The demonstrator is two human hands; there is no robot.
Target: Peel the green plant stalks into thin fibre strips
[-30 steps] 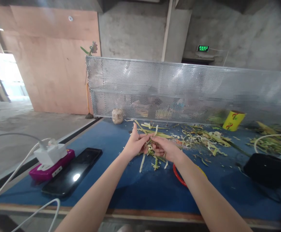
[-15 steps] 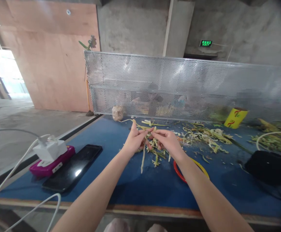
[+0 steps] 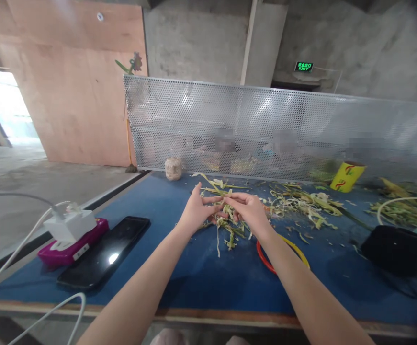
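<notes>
Pale green-yellow plant strips [image 3: 213,184] run up from the fingertips of both hands, above the middle of the blue table. My right hand [image 3: 248,211] pinches them between thumb and forefinger. From the other side my left hand [image 3: 197,210] meets it, thumb raised and fingers reaching across to the strips, apparently gripping them; its fingertips are partly hidden. A thin white strand [image 3: 218,242] hangs below the left fingers. Beneath the hands lies a loose heap of plant shreds [image 3: 231,237].
More shreds [image 3: 310,203] spread to the right, near a yellow roll [image 3: 348,176]. A red and yellow ring [image 3: 265,258] lies by my right forearm. Leftward are a black phone [image 3: 104,254] and a purple power strip [image 3: 95,239]. A perforated metal screen [image 3: 201,110] closes the table's back.
The long strip that hung under my left hand is gone from there; a thinner strand hangs slightly further right. Strips now stand out above the left thumb. The hands stay close together.
</notes>
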